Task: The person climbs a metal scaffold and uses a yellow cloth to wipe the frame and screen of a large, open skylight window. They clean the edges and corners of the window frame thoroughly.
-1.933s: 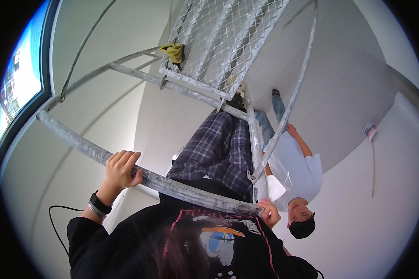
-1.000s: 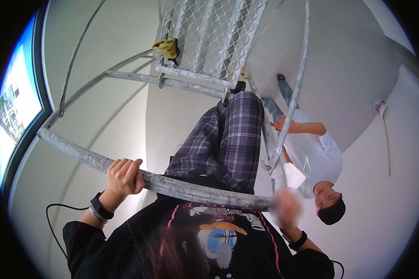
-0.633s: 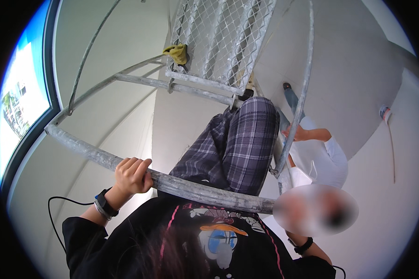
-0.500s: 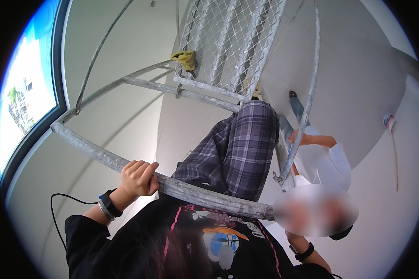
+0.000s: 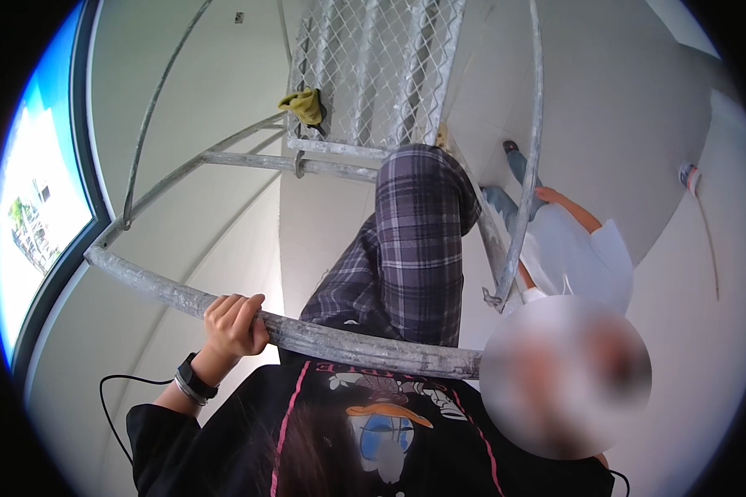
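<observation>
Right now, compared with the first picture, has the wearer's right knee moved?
Yes: the right knee has come up the picture, now covering the right end of the grey crossbar.

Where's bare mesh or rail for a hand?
The mesh panel is bare right of the yellow item. The curved rail is bare left of the left hand. It's crowded mid-rail, between plaid trousers and black shirt; the right end is blurred.

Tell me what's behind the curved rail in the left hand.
Pale wall, black shirt and plaid trousers show past the rail; whatever lies directly behind its metal is covered. Its right end is blurred out.
</observation>
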`<state>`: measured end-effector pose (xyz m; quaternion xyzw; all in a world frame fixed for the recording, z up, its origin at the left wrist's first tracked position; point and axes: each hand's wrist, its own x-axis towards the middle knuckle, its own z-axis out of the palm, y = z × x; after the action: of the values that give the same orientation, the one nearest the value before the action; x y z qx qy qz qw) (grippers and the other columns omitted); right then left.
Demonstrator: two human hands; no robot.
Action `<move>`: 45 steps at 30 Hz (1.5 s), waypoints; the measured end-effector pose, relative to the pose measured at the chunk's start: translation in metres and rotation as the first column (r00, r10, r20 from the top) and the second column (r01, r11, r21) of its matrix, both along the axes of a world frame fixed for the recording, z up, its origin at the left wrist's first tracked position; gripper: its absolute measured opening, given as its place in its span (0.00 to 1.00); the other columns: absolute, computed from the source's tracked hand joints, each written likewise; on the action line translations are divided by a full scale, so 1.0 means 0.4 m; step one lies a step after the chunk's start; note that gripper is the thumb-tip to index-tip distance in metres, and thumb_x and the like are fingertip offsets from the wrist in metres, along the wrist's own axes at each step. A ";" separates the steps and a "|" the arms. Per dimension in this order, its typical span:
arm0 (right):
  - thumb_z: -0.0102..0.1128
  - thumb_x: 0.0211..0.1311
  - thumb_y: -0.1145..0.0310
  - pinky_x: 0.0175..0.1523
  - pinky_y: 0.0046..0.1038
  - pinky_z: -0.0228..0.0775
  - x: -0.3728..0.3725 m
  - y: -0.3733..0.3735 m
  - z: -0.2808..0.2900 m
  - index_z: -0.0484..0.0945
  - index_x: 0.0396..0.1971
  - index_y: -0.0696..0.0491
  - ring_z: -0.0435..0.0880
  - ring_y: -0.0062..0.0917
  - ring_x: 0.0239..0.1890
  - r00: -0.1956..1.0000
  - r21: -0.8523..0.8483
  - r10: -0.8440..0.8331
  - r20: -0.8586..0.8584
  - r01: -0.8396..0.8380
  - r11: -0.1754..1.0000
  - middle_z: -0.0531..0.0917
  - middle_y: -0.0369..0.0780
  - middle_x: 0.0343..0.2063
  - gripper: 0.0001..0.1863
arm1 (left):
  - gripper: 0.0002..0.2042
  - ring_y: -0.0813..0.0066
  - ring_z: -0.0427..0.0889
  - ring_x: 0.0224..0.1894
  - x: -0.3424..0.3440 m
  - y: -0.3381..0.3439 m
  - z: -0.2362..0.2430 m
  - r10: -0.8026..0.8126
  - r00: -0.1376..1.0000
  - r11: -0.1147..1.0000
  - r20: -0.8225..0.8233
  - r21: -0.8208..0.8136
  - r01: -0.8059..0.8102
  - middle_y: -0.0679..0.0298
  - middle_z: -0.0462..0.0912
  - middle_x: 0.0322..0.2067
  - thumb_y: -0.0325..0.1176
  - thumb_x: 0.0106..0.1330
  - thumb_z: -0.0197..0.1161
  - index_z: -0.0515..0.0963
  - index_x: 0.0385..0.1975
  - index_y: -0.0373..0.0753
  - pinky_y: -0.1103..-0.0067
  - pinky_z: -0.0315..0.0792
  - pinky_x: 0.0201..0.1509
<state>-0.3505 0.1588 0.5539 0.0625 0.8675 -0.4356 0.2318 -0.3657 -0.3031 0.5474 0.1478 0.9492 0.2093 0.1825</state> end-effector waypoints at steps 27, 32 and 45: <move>0.45 0.63 0.62 0.35 0.32 0.72 0.037 0.017 -0.002 0.76 0.24 0.60 0.78 0.36 0.27 0.995 0.040 0.049 -0.086 -0.045 0.998 0.80 0.46 0.25 0.17 | 0.37 0.58 0.78 0.39 0.040 -0.658 -0.116 0.866 -0.425 -0.475 -0.265 -0.164 -0.865 0.48 0.73 0.38 0.44 0.49 0.68 0.54 0.50 0.28 0.62 0.73 0.43; 0.44 0.63 0.63 0.37 0.33 0.72 0.051 0.014 0.003 0.75 0.27 0.61 0.78 0.37 0.29 0.988 0.046 0.151 -0.030 -0.150 0.988 0.79 0.48 0.27 0.16 | 0.29 0.61 0.78 0.33 0.045 -0.642 -0.094 0.881 -0.405 -0.454 -0.247 -0.195 -0.869 0.48 0.73 0.35 0.36 0.52 0.63 0.54 0.48 0.29 0.65 0.74 0.36; 0.49 0.62 0.68 0.53 0.39 0.67 0.120 0.107 -0.029 0.73 0.43 0.59 0.76 0.39 0.47 0.839 0.279 0.532 -0.112 -0.487 0.828 0.77 0.48 0.43 0.14 | 0.26 0.67 0.75 0.20 0.032 -0.609 -0.079 0.876 -0.413 -0.453 -0.250 -0.132 -0.882 0.55 0.72 0.24 0.33 0.53 0.61 0.54 0.45 0.30 0.71 0.72 0.24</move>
<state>-0.3024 0.2016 0.5424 -0.1853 0.9161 -0.2539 0.2490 -0.3528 -0.5465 0.5159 -0.7444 0.6521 0.1263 -0.0689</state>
